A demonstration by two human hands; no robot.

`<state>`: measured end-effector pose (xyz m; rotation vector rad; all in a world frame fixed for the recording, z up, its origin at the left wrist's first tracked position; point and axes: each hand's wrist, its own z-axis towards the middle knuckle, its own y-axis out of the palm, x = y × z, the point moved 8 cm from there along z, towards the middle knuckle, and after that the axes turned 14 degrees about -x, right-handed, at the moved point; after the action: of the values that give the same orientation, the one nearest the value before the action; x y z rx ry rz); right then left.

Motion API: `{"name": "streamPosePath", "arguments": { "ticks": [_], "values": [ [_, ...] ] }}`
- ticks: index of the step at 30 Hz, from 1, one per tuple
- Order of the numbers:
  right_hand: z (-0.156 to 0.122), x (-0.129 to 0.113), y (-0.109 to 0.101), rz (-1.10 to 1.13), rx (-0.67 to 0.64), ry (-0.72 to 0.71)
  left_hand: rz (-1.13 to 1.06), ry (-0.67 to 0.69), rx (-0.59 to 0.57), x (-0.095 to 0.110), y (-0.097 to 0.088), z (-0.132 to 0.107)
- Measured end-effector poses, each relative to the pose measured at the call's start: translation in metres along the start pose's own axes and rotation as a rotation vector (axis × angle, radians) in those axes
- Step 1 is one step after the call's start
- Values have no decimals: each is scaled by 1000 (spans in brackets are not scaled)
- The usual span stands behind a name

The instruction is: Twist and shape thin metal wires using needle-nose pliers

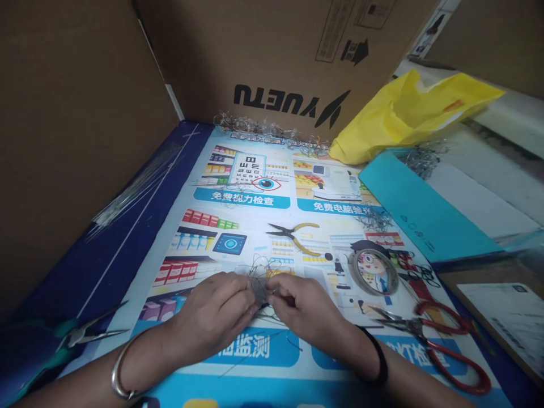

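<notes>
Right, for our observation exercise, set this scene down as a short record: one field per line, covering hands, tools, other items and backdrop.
Left hand: closed on a tangled wire bundle
Right hand: pinching the bundle's right side
Tool, left: green-handled pliers, jaws apart
Tool, beyond hands: yellow-handled pliers
Tool, right: red-handled scissors
Surface: printed sheet
Nearby: tape roll, right of centre
Wrists: left, metal bangle; right, dark band
Backdrop: cardboard panel, "YUETU" upside down

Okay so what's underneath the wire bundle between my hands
A printed sheet lies under the wire bundle; its printing shows around it. Whatever lies directly beneath is hidden by the bundle, your left hand and your right hand.
</notes>
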<state>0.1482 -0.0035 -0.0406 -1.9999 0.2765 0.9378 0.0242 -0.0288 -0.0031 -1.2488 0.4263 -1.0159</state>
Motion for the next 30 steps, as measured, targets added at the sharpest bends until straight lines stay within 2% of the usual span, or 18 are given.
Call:
{"name": "streamPosePath", "arguments": {
  "ticks": [25, 30],
  "values": [
    [-1, 1, -3, 11, 156, -41, 24, 2, 12, 1, -3, 1],
    [1, 0, -4, 43, 141, -59, 15, 13, 3, 3, -2, 0]
  ]
}}
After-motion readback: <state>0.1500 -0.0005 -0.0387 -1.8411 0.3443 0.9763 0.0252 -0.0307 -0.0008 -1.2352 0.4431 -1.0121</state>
